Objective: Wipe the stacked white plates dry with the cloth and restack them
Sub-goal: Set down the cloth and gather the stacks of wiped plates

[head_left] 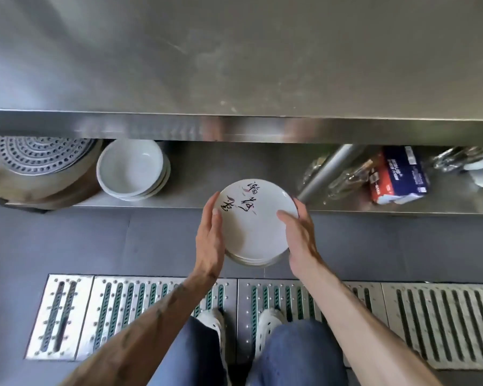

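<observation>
A stack of white plates (255,227) is held between both hands, in the air in front of the lower shelf's edge. The top plate bears black brush writing near its far rim. My left hand (210,232) grips the stack's left side, thumb on the top plate's rim. My right hand (300,235) grips the right side, thumb lying over the top plate. No cloth is in view.
A steel counter top (234,51) spans the upper view above a lower shelf (234,162). On the shelf stand white bowls (133,169), a perforated steamer tray (43,156), a blue-and-orange box (399,176), plastic-wrapped items and a table leg (325,174). Floor drain grates (162,296) lie underfoot.
</observation>
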